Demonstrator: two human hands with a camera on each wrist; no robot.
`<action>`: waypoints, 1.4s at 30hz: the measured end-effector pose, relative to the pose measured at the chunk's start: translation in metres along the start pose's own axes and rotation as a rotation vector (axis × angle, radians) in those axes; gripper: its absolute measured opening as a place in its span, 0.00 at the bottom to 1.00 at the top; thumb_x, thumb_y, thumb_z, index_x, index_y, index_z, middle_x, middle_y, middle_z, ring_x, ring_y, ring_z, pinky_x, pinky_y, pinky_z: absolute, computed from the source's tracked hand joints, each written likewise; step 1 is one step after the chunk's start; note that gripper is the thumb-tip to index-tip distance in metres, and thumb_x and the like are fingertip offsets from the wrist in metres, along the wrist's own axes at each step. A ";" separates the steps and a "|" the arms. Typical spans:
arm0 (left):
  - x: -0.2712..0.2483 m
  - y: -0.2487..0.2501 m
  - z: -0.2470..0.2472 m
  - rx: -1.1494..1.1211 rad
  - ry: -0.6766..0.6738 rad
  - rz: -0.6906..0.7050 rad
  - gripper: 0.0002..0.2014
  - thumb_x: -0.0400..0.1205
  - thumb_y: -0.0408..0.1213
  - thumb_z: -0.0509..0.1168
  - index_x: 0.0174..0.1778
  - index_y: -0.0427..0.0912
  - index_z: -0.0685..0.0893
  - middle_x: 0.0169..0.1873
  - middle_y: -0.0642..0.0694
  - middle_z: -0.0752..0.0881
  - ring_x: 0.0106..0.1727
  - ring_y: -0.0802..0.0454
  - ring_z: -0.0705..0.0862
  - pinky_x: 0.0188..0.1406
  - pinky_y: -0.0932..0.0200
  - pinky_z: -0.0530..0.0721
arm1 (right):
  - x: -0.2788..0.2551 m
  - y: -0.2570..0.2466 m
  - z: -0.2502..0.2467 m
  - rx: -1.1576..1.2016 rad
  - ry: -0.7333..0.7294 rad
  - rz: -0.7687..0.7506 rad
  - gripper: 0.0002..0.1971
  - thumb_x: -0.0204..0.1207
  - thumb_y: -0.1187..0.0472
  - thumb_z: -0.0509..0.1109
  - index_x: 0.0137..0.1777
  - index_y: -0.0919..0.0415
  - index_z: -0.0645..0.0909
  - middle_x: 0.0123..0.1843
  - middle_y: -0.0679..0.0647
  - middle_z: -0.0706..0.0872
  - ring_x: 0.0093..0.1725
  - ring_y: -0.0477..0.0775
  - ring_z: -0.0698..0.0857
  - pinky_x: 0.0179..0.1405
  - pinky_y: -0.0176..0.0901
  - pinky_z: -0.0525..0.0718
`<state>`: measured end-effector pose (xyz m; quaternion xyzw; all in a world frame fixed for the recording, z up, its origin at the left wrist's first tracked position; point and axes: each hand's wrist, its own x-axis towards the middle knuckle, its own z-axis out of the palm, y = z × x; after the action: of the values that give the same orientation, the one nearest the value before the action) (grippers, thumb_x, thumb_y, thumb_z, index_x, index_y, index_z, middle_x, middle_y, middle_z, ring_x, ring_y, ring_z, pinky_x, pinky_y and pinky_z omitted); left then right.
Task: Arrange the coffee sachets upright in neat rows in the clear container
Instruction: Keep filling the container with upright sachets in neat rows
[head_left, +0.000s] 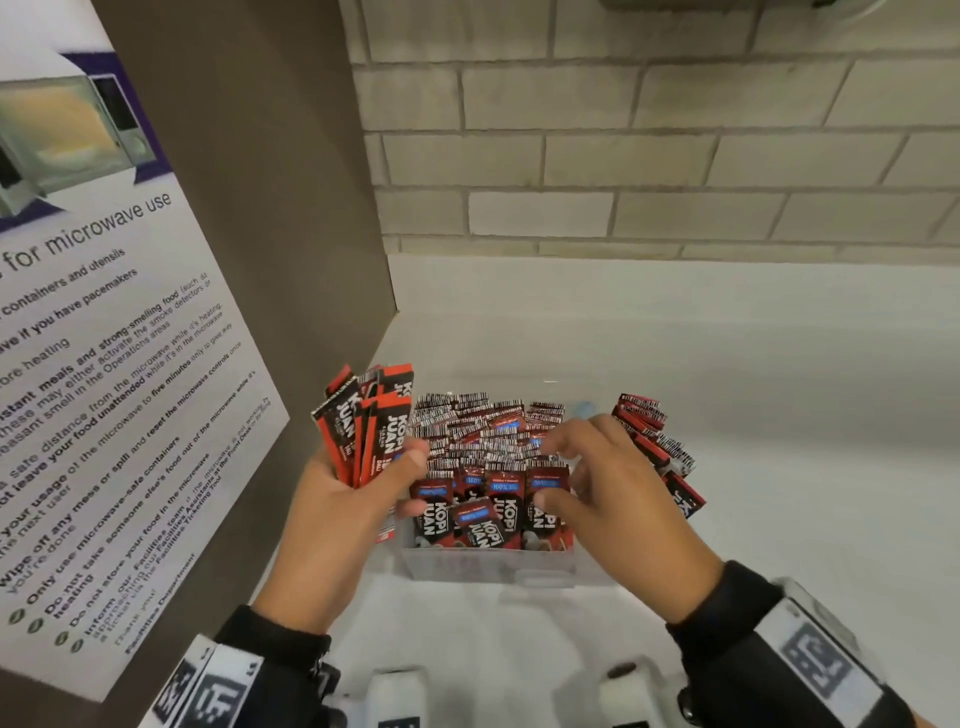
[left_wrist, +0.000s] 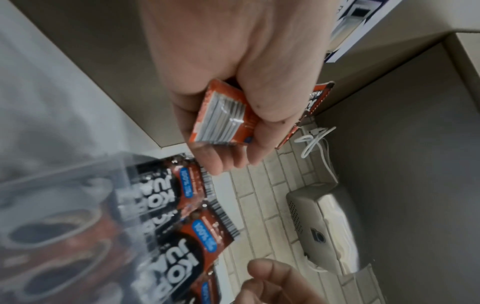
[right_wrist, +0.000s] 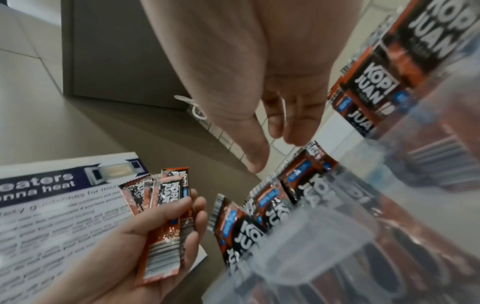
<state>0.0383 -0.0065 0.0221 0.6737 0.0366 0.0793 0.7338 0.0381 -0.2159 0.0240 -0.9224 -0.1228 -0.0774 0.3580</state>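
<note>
Right hand (right_wrist: 262, 86) above upright sachets (right_wrist: 306, 185)

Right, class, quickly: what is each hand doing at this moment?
Left hand: grips a bundle of coffee sachets.
Right hand: fingers loosely bent over the sachets in the clear container, holding nothing.

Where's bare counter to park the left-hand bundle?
Free: the white counter right of the clear container, beyond the sachets leaning on its right side; also the strip in front of it. Crowded: the container itself, and its left side, where the left hand holds a sachet bundle against the poster panel.
</note>
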 end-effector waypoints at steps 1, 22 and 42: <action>-0.002 -0.003 -0.002 0.010 0.002 -0.003 0.07 0.76 0.28 0.70 0.47 0.41 0.85 0.40 0.48 0.91 0.41 0.54 0.90 0.31 0.62 0.86 | -0.002 0.001 0.001 -0.026 -0.014 -0.014 0.17 0.75 0.62 0.73 0.63 0.53 0.77 0.55 0.40 0.71 0.44 0.36 0.75 0.45 0.17 0.69; 0.006 -0.018 -0.003 0.199 -0.032 -0.018 0.14 0.77 0.33 0.71 0.59 0.45 0.84 0.45 0.51 0.91 0.45 0.51 0.91 0.37 0.58 0.89 | -0.010 -0.012 0.033 -0.540 -0.355 -0.235 0.27 0.75 0.47 0.54 0.73 0.51 0.74 0.76 0.50 0.75 0.75 0.55 0.74 0.73 0.77 0.58; -0.004 0.007 0.014 -0.138 -0.170 -0.180 0.11 0.67 0.32 0.71 0.45 0.39 0.85 0.32 0.43 0.88 0.30 0.53 0.86 0.25 0.57 0.87 | 0.004 -0.025 -0.021 0.190 -0.038 -0.109 0.19 0.82 0.54 0.64 0.72 0.43 0.71 0.75 0.35 0.71 0.68 0.30 0.72 0.69 0.30 0.70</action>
<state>0.0357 -0.0205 0.0305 0.6198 0.0289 -0.0419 0.7831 0.0337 -0.2119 0.0566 -0.8776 -0.1862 -0.0671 0.4366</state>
